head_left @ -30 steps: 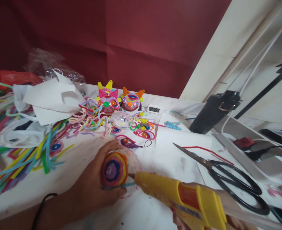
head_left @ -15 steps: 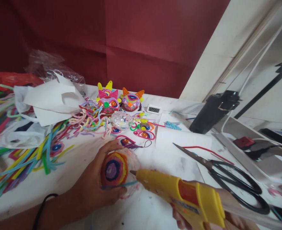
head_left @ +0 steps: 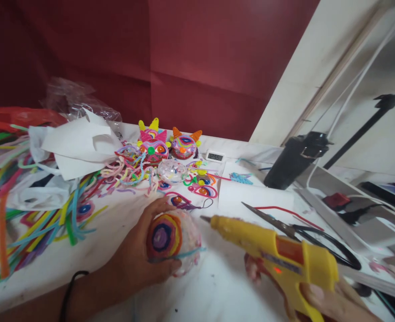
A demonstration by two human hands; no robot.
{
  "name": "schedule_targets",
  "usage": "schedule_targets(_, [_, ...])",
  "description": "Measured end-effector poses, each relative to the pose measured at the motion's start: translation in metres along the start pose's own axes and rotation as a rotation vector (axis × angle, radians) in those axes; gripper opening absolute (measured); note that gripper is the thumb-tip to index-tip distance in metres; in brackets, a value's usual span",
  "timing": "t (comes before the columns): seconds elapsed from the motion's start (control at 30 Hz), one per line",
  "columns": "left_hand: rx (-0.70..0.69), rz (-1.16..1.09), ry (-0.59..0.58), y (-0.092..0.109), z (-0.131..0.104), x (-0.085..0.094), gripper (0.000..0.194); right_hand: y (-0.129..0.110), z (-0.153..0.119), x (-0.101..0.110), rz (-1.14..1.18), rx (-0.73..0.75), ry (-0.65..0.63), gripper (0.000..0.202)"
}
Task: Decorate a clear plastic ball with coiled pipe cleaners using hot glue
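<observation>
My left hand point(head_left: 133, 250) grips a clear plastic ball point(head_left: 191, 232). Coiled rings of purple, navy, orange and yellow pipe cleaner point(head_left: 164, 237) cover the side of the ball facing me. A light blue pipe cleaner point(head_left: 192, 253) runs across its lower part, near my thumb. In my right hand point(head_left: 321, 295) is a yellow hot glue gun point(head_left: 271, 246), its small red light lit. The gun's nozzle points left and stands a short way right of the ball, not touching it. Part of my right hand is hidden behind the gun.
Black-handled scissors point(head_left: 284, 228) lie behind the glue gun. Farther back are finished pipe-cleaner heads point(head_left: 184, 145), another clear ball point(head_left: 172, 171), a small digital clock point(head_left: 215, 156) and a black bottle point(head_left: 294, 161). Loose pipe cleaners point(head_left: 43, 223) and white paper point(head_left: 83, 143) crowd the left.
The glue gun has drawn back to the right, its nozzle moving off the ball's side. My left hand still holds the ball; the view has shifted slightly.
</observation>
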State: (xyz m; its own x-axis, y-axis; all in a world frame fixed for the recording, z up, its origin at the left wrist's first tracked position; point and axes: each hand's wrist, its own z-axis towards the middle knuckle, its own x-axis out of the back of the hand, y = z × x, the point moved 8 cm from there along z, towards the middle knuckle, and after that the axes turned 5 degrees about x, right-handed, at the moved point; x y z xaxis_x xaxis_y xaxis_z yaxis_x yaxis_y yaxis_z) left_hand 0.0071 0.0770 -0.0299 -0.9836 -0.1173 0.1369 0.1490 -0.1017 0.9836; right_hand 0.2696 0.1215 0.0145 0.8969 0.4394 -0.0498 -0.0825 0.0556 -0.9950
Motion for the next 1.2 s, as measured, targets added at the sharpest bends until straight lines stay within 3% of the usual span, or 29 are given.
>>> schedule_targets(0.07, [0.005, -0.015, -0.005, 0.000, 0.000, -0.001, 0.090, -0.004, 0.005, 0.021, -0.129, 0.112, 0.108, 0.045])
schedule_targets(0.2, [-0.079, -0.008, 0.020, 0.006, 0.001, 0.000, 0.083, 0.004, 0.023, 0.041, -0.534, 0.290, 0.106, 0.041])
schedule_targets(0.33, [-0.154, 0.021, 0.083, 0.010, 0.001, 0.004, 0.085, 0.012, 0.035, 0.032, -0.998, 0.445, -0.001, 0.035])
schedule_targets(0.47, [-0.148, 0.057, 0.146, 0.014, -0.002, 0.008, 0.088, 0.000, 0.029, 0.010, -1.075, 0.546, 0.005, 0.023])
schedule_targets(0.53, [-0.142, 0.064, 0.166, 0.016, -0.003, 0.007, 0.087, -0.007, 0.022, -0.006, -1.034, 0.531, 0.052, 0.023])
schedule_targets(0.67, [-0.181, 0.129, 0.211, 0.021, -0.006, 0.007, 0.084, 0.015, 0.018, -0.050, -0.466, 0.107, -0.005, 0.040])
schedule_targets(0.8, [-0.233, 0.214, 0.240, 0.023, -0.006, 0.005, 0.083, 0.026, 0.020, -0.091, -0.091, -0.134, 0.007, 0.049])
schedule_targets(1.03, [-0.439, 0.446, 0.291, 0.039, -0.011, -0.004, 0.082, 0.031, 0.024, -0.094, -0.014, -0.184, 0.104, 0.041])
schedule_targets(1.2, [-0.439, 0.581, 0.228, 0.036, -0.012, -0.010, 0.097, 0.037, 0.023, -0.094, -0.008, -0.174, 0.127, 0.032])
